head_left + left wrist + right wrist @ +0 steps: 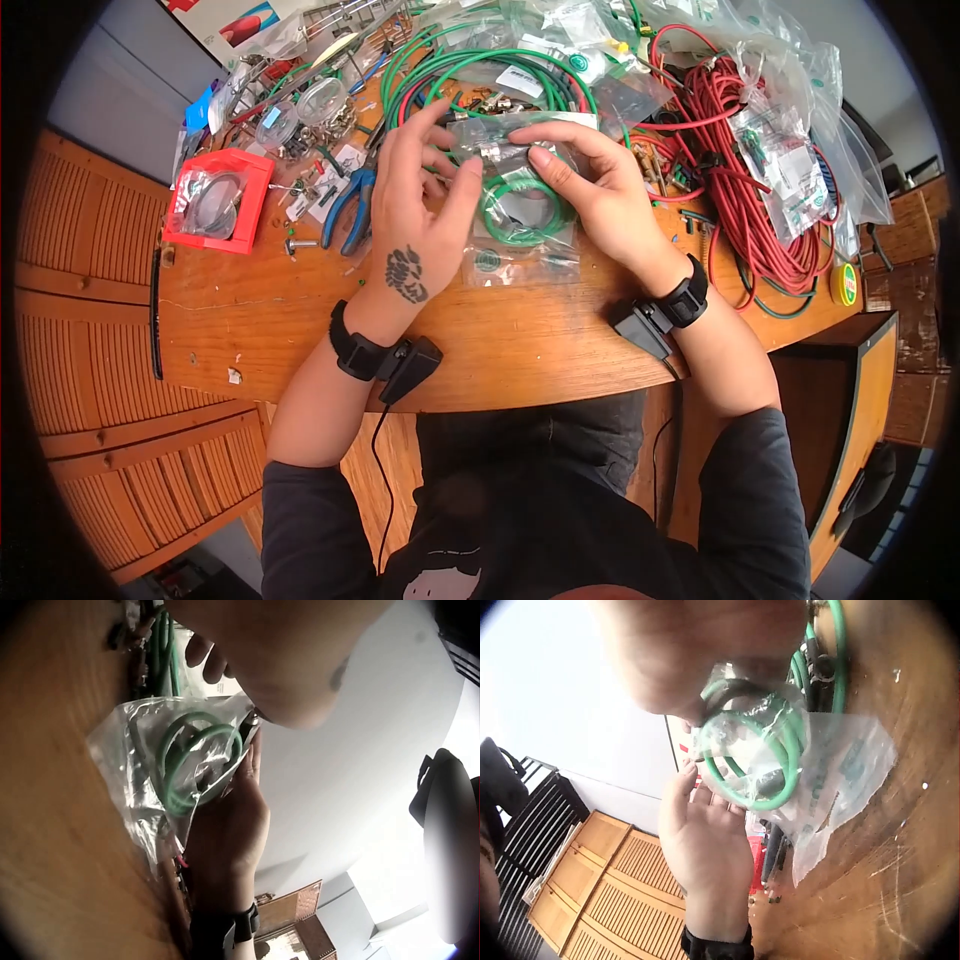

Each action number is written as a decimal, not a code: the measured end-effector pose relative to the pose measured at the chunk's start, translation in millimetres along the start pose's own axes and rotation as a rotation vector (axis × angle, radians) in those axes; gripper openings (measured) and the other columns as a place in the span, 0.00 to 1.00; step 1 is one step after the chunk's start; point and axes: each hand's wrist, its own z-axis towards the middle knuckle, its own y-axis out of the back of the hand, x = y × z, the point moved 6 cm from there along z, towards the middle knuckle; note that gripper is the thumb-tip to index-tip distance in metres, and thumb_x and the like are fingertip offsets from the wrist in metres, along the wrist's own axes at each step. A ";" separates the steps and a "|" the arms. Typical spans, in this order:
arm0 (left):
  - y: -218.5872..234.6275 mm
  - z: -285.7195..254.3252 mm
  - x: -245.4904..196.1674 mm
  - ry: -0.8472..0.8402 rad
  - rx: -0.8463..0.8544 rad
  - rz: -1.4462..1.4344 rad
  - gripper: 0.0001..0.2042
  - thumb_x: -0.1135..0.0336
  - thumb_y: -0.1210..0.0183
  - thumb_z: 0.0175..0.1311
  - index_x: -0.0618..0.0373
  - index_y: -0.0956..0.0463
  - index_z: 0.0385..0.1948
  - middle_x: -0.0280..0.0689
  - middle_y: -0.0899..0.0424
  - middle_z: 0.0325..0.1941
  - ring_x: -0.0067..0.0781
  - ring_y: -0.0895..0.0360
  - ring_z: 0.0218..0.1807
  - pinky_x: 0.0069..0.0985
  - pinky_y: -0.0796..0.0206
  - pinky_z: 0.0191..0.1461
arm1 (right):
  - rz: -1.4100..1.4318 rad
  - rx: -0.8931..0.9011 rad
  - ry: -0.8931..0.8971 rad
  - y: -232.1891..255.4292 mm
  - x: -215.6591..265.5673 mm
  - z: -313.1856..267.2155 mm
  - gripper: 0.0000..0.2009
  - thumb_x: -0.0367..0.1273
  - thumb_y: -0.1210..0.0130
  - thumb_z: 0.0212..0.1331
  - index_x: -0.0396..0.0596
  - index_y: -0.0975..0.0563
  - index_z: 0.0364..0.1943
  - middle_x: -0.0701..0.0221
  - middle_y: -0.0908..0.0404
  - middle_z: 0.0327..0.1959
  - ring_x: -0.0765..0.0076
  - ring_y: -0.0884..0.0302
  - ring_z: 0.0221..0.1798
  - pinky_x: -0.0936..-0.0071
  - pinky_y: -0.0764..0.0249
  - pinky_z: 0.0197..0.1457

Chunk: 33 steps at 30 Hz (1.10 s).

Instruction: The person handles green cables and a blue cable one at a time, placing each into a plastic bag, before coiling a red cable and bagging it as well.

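A clear plastic bag [488, 263] with a coiled green cable [520, 238] inside is between my hands, over the near part of the desk. My right hand [610, 200] holds the bag near its top, thumb and forefinger at the cable's metal end. In the left wrist view the bag [135, 780] stands tilted up from the wood, its lower corner hanging loose. My left hand [405, 220] is at the bag's left side, fingers loosely extended; the right wrist view shows its open palm [709, 847] behind the bag.
Blue-handled pliers [350, 215] and a red tray [255, 195] lie to the left. Green cables [450, 65] and plastic bags pile up behind. A large bundle of red cable [750, 220] is on the right, near a small yellow-green round tin [845, 284].
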 end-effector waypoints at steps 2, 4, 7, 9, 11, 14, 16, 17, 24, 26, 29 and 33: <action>-4.7 2.4 9.2 0.086 0.163 -0.175 0.15 0.76 0.45 0.67 0.67 0.28 0.55 0.39 0.20 0.47 0.21 0.23 0.47 0.16 0.33 0.49 | -0.013 0.006 0.027 1.0 -0.9 1.2 0.10 0.27 0.45 0.66 0.42 0.20 0.49 0.70 0.17 0.48 0.75 0.24 0.53 0.76 0.28 0.58; -5.2 0.1 10.8 0.148 0.166 -0.188 0.11 0.76 0.45 0.68 0.69 0.23 0.49 0.42 0.18 0.50 0.24 0.21 0.50 0.18 0.31 0.53 | -0.085 0.015 0.093 0.9 0.5 2.1 0.10 0.27 0.44 0.66 0.42 0.20 0.49 0.70 0.18 0.49 0.75 0.24 0.53 0.77 0.28 0.58; -8.3 -1.7 17.0 0.205 0.160 -0.285 0.11 0.77 0.42 0.66 0.69 0.23 0.48 0.40 0.16 0.44 0.24 0.19 0.45 0.19 0.29 0.51 | -0.034 0.010 0.065 -2.3 2.7 0.9 0.11 0.28 0.43 0.65 0.42 0.20 0.49 0.69 0.18 0.49 0.74 0.24 0.54 0.75 0.29 0.59; -6.6 -2.2 14.2 0.154 0.102 -0.314 0.10 0.75 0.37 0.62 0.66 0.20 0.44 0.37 0.13 0.38 0.20 0.18 0.38 0.17 0.27 0.44 | -0.081 0.030 0.085 -2.6 4.7 -0.1 0.11 0.28 0.43 0.65 0.42 0.20 0.49 0.69 0.18 0.50 0.74 0.24 0.54 0.74 0.29 0.60; -6.6 -0.9 10.7 0.191 0.130 -0.425 0.10 0.77 0.36 0.61 0.67 0.21 0.44 0.37 0.14 0.38 0.20 0.18 0.38 0.17 0.27 0.43 | -0.129 0.050 0.108 -3.0 6.1 -0.3 0.11 0.28 0.42 0.64 0.41 0.20 0.48 0.68 0.19 0.50 0.73 0.24 0.54 0.74 0.29 0.60; -5.1 1.2 11.7 0.229 0.132 -0.536 0.12 0.79 0.35 0.59 0.67 0.22 0.44 0.36 0.14 0.36 0.20 0.19 0.37 0.16 0.28 0.42 | -0.067 0.089 0.086 -4.6 5.6 1.0 0.10 0.28 0.42 0.64 0.41 0.19 0.48 0.69 0.18 0.49 0.73 0.24 0.54 0.74 0.28 0.59; -3.5 1.0 13.3 0.237 0.106 -0.537 0.12 0.80 0.35 0.58 0.67 0.23 0.44 0.36 0.15 0.35 0.20 0.19 0.37 0.16 0.28 0.42 | -0.017 0.091 0.034 -5.1 2.2 0.7 0.11 0.28 0.42 0.64 0.42 0.19 0.49 0.70 0.18 0.49 0.74 0.24 0.54 0.75 0.28 0.58; -2.9 0.8 11.1 0.208 0.108 -0.482 0.13 0.79 0.36 0.59 0.67 0.24 0.46 0.35 0.16 0.36 0.21 0.20 0.38 0.17 0.28 0.43 | -0.017 0.092 0.032 -5.3 1.9 0.2 0.11 0.28 0.42 0.64 0.42 0.19 0.49 0.70 0.18 0.49 0.74 0.24 0.54 0.75 0.28 0.58; -10.6 5.1 1.5 0.215 0.240 -0.637 0.19 0.74 0.39 0.63 0.68 0.30 0.55 0.40 0.19 0.46 0.24 0.21 0.46 0.20 0.29 0.49 | 0.056 -0.064 0.025 8.8 -5.6 3.4 0.11 0.27 0.45 0.66 0.43 0.20 0.51 0.68 0.19 0.51 0.76 0.24 0.52 0.76 0.27 0.57; -14.5 1.5 11.1 0.288 0.288 -0.637 0.20 0.73 0.36 0.62 0.70 0.29 0.54 0.42 0.17 0.46 0.25 0.20 0.45 0.21 0.29 0.48 | 0.423 -0.098 -0.119 7.0 -2.9 2.7 0.14 0.26 0.47 0.68 0.43 0.24 0.56 0.65 0.20 0.52 0.75 0.24 0.55 0.73 0.28 0.60; -15.2 1.2 26.7 0.365 0.335 -0.529 0.18 0.72 0.35 0.61 0.70 0.28 0.50 0.44 0.15 0.45 0.25 0.19 0.44 0.21 0.27 0.49 | 0.519 -0.042 -0.123 -0.5 5.3 3.8 0.25 0.27 0.50 0.69 0.50 0.39 0.69 0.61 0.26 0.60 0.68 0.25 0.58 0.70 0.28 0.61; -7.6 7.1 18.4 0.367 0.216 -0.611 0.13 0.73 0.35 0.61 0.67 0.26 0.44 0.42 0.15 0.42 0.21 0.19 0.43 0.18 0.28 0.46 | 0.453 -0.010 -0.065 -0.4 -2.4 2.7 0.38 0.24 0.46 0.66 0.57 0.55 0.75 0.59 0.32 0.65 0.64 0.26 0.60 0.69 0.25 0.59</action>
